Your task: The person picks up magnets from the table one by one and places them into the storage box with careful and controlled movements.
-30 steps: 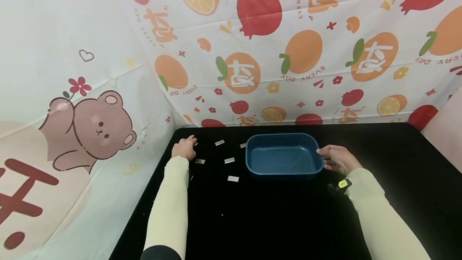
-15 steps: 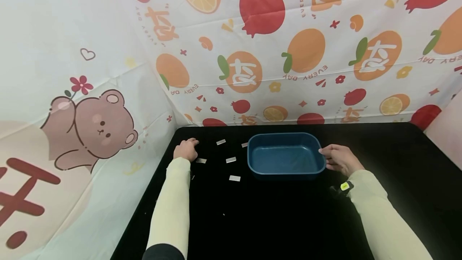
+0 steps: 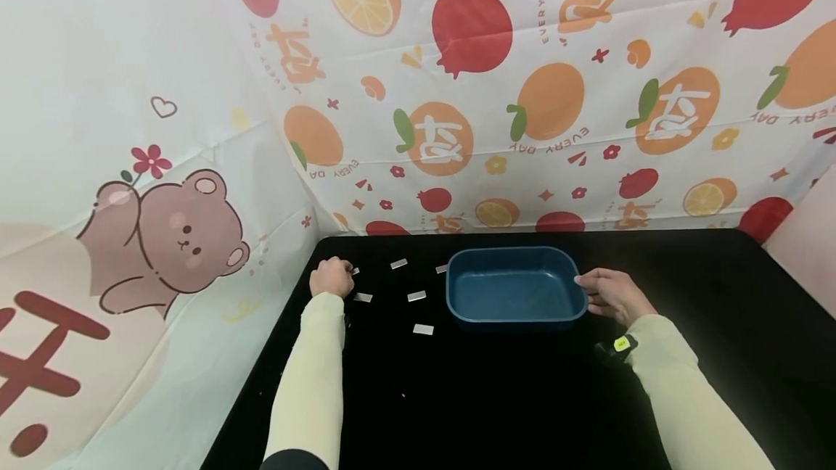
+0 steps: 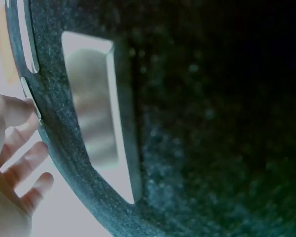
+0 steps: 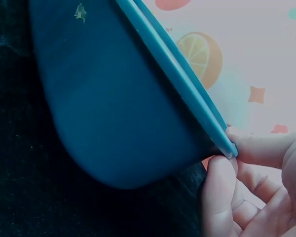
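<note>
My left hand (image 3: pixel 332 278) is at the far left of the black table, its thumb and index finger pinching the end of a small flat silvery rectangle (image 4: pixel 30 98). Closer to the left wrist camera lies a similar shiny rectangle with bevelled edges (image 4: pixel 91 108). My right hand (image 3: pixel 614 294) grips the right rim of a blue rectangular tub (image 3: pixel 516 314), thumb on one side of the lip and index finger on the other. No contents show inside the tub. Other silvery rectangles, such as the nearest one (image 3: pixel 423 329), lie spaced out between my left hand and the tub.
The black table (image 3: pixel 496 397) ends at the back against a fruit-printed cloth (image 3: pixel 372 114). Along its left edge hangs a pale cloth with a bear print (image 3: pixel 189 238). A tiny white speck (image 3: pixel 403 395) lies on the front part of the table.
My left hand has drawn slightly back, and the silvery rectangle at its fingertips now shows more. The right hand keeps the same hold on the tub. The head view has tilted slightly.
</note>
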`<act>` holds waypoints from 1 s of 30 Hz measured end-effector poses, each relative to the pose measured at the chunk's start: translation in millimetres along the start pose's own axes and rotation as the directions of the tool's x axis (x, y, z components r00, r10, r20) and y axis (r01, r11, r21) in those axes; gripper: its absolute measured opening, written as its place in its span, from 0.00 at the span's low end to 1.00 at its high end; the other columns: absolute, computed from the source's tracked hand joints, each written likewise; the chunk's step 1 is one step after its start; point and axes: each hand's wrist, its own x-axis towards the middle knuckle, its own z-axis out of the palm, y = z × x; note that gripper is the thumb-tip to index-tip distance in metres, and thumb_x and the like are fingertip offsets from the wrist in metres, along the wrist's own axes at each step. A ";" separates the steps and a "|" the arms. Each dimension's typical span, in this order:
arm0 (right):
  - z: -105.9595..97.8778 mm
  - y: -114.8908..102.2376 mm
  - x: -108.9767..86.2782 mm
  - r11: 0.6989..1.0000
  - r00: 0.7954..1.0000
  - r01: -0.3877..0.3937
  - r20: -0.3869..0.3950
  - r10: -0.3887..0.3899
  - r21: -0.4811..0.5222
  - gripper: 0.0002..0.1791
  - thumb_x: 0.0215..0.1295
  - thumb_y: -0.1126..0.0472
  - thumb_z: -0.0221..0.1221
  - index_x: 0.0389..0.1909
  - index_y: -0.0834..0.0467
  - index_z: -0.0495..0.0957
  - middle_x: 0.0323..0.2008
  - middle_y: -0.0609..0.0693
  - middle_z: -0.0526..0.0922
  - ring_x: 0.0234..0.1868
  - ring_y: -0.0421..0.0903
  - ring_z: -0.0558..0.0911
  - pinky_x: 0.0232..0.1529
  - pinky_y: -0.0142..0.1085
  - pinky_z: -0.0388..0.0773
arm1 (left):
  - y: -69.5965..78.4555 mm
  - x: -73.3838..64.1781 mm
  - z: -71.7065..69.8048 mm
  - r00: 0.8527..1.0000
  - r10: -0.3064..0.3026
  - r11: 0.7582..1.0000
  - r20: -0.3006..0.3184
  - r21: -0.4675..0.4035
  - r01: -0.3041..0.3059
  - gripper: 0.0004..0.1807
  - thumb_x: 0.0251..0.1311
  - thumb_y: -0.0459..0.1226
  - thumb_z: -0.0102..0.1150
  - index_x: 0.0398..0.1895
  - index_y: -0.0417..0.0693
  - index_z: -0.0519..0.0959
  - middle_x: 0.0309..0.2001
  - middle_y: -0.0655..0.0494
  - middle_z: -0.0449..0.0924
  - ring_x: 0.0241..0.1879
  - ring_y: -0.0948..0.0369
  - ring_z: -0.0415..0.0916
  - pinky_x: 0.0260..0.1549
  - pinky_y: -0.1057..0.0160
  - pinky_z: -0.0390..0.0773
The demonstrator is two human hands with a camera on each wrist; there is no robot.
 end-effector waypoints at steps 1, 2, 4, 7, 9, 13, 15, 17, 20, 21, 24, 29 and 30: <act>0.2 0.9 -0.3 1.000 1.000 -0.001 0.002 0.001 0.000 0.19 0.70 0.48 0.58 0.50 0.60 0.78 0.30 0.45 0.79 0.32 0.40 0.79 0.36 0.29 0.83 | -1.1 -0.4 1.3 1.000 -0.015 1.000 0.008 0.004 0.015 0.16 0.64 0.34 0.51 0.48 0.47 0.86 0.50 0.42 0.82 0.51 0.39 0.77 0.49 0.38 0.77; 0.3 1.7 -0.5 1.000 1.000 0.001 0.003 -0.001 -0.002 0.20 0.70 0.48 0.58 0.51 0.60 0.77 0.31 0.45 0.79 0.32 0.40 0.79 0.36 0.29 0.83 | -2.0 -0.5 2.3 0.999 -0.030 1.000 0.014 0.001 0.030 0.16 0.64 0.34 0.52 0.48 0.48 0.86 0.51 0.42 0.82 0.52 0.39 0.76 0.49 0.39 0.77; 0.5 2.6 -0.8 1.000 1.000 0.004 0.000 -0.004 -0.002 0.20 0.70 0.48 0.59 0.51 0.60 0.78 0.31 0.45 0.79 0.31 0.40 0.79 0.36 0.29 0.83 | -3.4 -1.3 3.3 0.998 -0.060 0.998 0.026 -0.015 0.061 0.16 0.63 0.34 0.52 0.49 0.50 0.86 0.53 0.43 0.82 0.53 0.40 0.76 0.50 0.39 0.76; 0.6 2.5 -0.5 1.000 1.000 0.006 -0.004 -0.006 0.000 0.20 0.70 0.48 0.59 0.51 0.60 0.78 0.31 0.45 0.79 0.31 0.40 0.79 0.36 0.29 0.84 | -4.6 -2.8 2.7 0.996 -0.080 0.996 0.034 -0.044 0.081 0.16 0.63 0.34 0.51 0.49 0.49 0.86 0.53 0.43 0.83 0.51 0.41 0.77 0.49 0.40 0.77; 0.7 2.0 -0.2 1.000 1.000 0.007 0.000 -0.007 -0.004 0.21 0.70 0.47 0.59 0.51 0.60 0.78 0.31 0.45 0.79 0.31 0.40 0.79 0.36 0.29 0.84 | -5.6 -4.0 1.4 0.996 -0.086 0.995 0.031 -0.054 0.088 0.16 0.62 0.33 0.51 0.48 0.48 0.86 0.52 0.44 0.84 0.49 0.42 0.79 0.48 0.41 0.78; 0.8 1.9 0.8 1.000 1.000 0.005 -0.004 -0.005 -0.008 0.21 0.69 0.48 0.59 0.51 0.61 0.78 0.30 0.46 0.79 0.31 0.40 0.79 0.36 0.29 0.84 | -8.0 -4.0 0.7 0.997 -0.075 0.995 0.017 -0.060 0.076 0.15 0.61 0.33 0.52 0.44 0.47 0.86 0.49 0.45 0.86 0.45 0.44 0.82 0.46 0.42 0.80; 0.6 2.6 1.0 1.000 1.000 0.003 -0.009 -0.003 -0.009 0.21 0.69 0.48 0.60 0.51 0.61 0.78 0.31 0.46 0.79 0.31 0.41 0.79 0.36 0.29 0.84 | -8.5 -3.8 0.5 0.997 -0.077 0.993 0.017 -0.093 0.078 0.13 0.61 0.33 0.53 0.42 0.46 0.86 0.48 0.44 0.85 0.44 0.44 0.82 0.45 0.42 0.80; 1.2 3.9 1.3 1.000 1.000 0.000 -0.008 0.000 -0.011 0.22 0.69 0.48 0.60 0.52 0.62 0.77 0.31 0.46 0.79 0.31 0.41 0.79 0.36 0.29 0.84 | -9.8 -4.7 0.9 0.996 -0.089 0.988 0.019 -0.124 0.091 0.10 0.61 0.33 0.53 0.37 0.45 0.86 0.47 0.43 0.84 0.43 0.44 0.82 0.43 0.42 0.80; 1.7 5.7 1.7 1.000 1.000 -0.005 -0.001 0.005 -0.012 0.23 0.69 0.48 0.60 0.53 0.62 0.77 0.31 0.46 0.79 0.31 0.41 0.80 0.36 0.29 0.84 | -12.6 -6.2 2.2 0.994 -0.108 0.983 0.023 -0.146 0.110 0.09 0.62 0.34 0.54 0.32 0.43 0.85 0.47 0.41 0.81 0.43 0.43 0.80 0.41 0.42 0.81; 1.8 6.0 1.8 1.000 1.000 -0.005 0.000 0.005 -0.014 0.23 0.69 0.48 0.60 0.53 0.62 0.77 0.31 0.46 0.79 0.31 0.41 0.80 0.36 0.29 0.84 | -13.9 -6.4 2.8 0.994 -0.111 0.983 0.023 -0.142 0.114 0.09 0.62 0.34 0.54 0.32 0.43 0.85 0.47 0.40 0.80 0.44 0.43 0.80 0.41 0.42 0.81; 1.3 5.7 1.7 1.000 1.000 -0.002 -0.003 0.002 -0.020 0.22 0.69 0.47 0.59 0.52 0.62 0.77 0.31 0.46 0.79 0.31 0.41 0.80 0.36 0.29 0.84 | -17.1 -6.2 3.6 0.995 -0.102 0.987 0.015 -0.124 0.103 0.11 0.63 0.36 0.54 0.35 0.42 0.86 0.47 0.40 0.80 0.45 0.42 0.79 0.42 0.43 0.80; -0.6 2.9 1.3 1.000 1.000 0.003 -0.004 -0.003 -0.017 0.22 0.70 0.48 0.59 0.51 0.62 0.77 0.30 0.46 0.80 0.31 0.40 0.80 0.36 0.29 0.84 | -18.8 -3.0 0.8 0.995 -0.099 0.989 -0.012 -0.111 0.097 0.09 0.61 0.37 0.58 0.36 0.45 0.86 0.44 0.42 0.80 0.45 0.42 0.78 0.42 0.42 0.79; -1.0 2.6 1.4 1.000 1.000 0.001 -0.004 -0.001 -0.011 0.22 0.70 0.48 0.59 0.51 0.62 0.77 0.30 0.46 0.80 0.31 0.40 0.80 0.36 0.29 0.84 | -18.5 -2.3 0.1 0.995 -0.096 0.989 -0.013 -0.110 0.094 0.08 0.61 0.38 0.58 0.35 0.46 0.85 0.42 0.43 0.81 0.44 0.42 0.78 0.42 0.42 0.78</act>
